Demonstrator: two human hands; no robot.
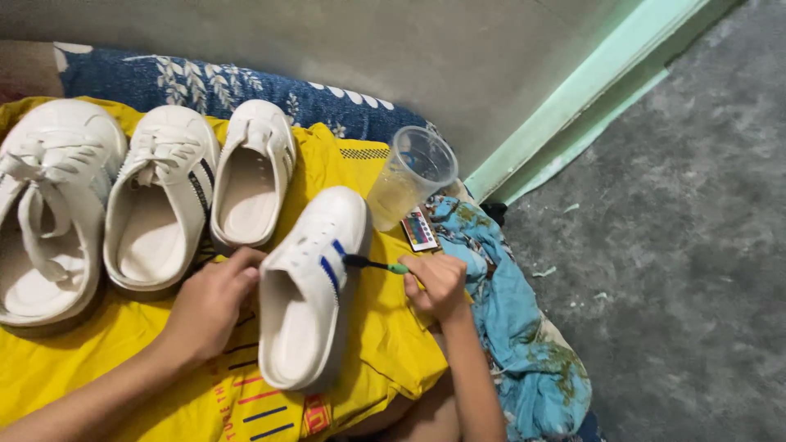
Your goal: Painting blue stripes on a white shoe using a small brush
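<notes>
Four white shoes lie on the yellow cloth (368,344), and I judge the work to be in its scrubbing step on the one nearest me. My left hand (209,307) is curled around the heel end of that slip-on shoe (307,286), bracing it where it lies tilted across the cloth, toe pointing up toward the plastic cup (413,176). My right hand (438,282) is clenched on the green handle of a small brush (372,263), whose dark head touches the shoe's side just beside the blue stripes. Whether the bristles are wet I cannot tell. The cup holds some pale liquid and stands near the toe, with a small flat remote-like object (419,229) just beside it on the blue cloth (524,352). The other three shoes (164,196) sit in a row to the left. The next move, I reckon, calls for short, firm strokes along the stripes while the left hand stops the shoe from sliding or rolling.
</notes>
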